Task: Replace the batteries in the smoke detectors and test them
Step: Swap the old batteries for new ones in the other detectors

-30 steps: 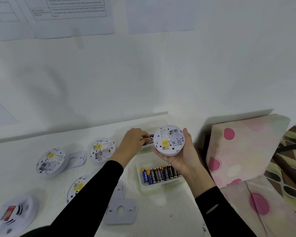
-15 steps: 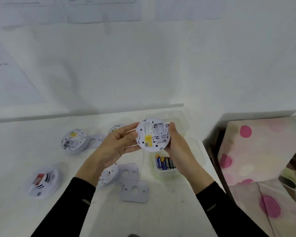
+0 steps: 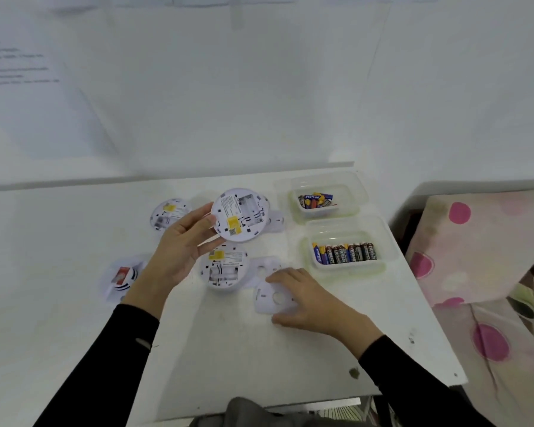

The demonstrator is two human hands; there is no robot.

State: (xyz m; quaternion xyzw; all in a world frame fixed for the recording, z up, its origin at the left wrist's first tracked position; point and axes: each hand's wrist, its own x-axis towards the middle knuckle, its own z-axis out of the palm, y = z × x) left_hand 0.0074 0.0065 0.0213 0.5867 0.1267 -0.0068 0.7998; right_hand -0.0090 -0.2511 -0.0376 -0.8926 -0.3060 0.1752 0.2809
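My left hand [image 3: 179, 251] holds a round white smoke detector [image 3: 239, 214] above the table, back side up, its battery bay showing and a yellow label on it. My right hand [image 3: 305, 298] rests on a white mounting plate [image 3: 273, 298] lying on the table, fingers curled around its edge. A second detector [image 3: 224, 266] lies back up just left of that plate, a third [image 3: 168, 212] further back, and one [image 3: 121, 277] face up at the left. A clear tub [image 3: 347, 255] holds a row of fresh batteries; another tub [image 3: 322, 200] behind it holds loose batteries.
The white table [image 3: 259, 349] ends at a wall behind and an edge on the right. A pink spotted cushion [image 3: 475, 241] sits beyond that edge. Another mounting plate [image 3: 265, 266] lies by the second detector. Papers hang on the wall.
My right hand let go of the held detector and dropped onto the mounting plate on the table. My left hand now carries the detector alone. The camera tilted down and left.
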